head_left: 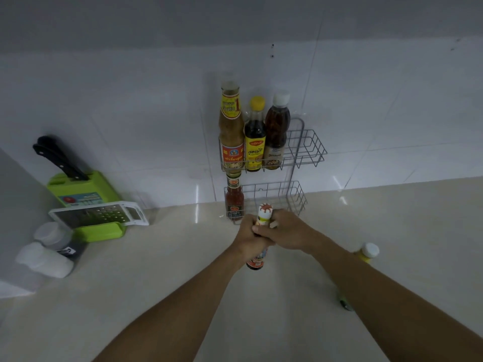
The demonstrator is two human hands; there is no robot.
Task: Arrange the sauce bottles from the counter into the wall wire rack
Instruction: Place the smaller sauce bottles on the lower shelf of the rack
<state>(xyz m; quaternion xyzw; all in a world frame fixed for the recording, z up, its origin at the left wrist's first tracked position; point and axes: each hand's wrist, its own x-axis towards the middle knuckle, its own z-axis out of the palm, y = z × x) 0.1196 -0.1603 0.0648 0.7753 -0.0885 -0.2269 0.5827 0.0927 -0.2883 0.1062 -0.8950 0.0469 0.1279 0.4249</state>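
Four bottles already stood in the wall wire rack (308, 150): three on the upper shelf and a red chilli sauce bottle (234, 198) on the lower. Your left hand (247, 235) and right hand (287, 231) clenched a white-capped sauce bottle (262, 223) before the rack; a yellow bottle (367, 253) waited by the desk's right edge. Labels carried Thai script, unreadable.

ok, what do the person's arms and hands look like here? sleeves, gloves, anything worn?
Both forearms are bare right down to the frame edge: no sleeves in view. The left hand and right hand are bare as well, with no gloves. No watch, bracelet or ring shows on the visible wrists and fingers, and there are no markings.
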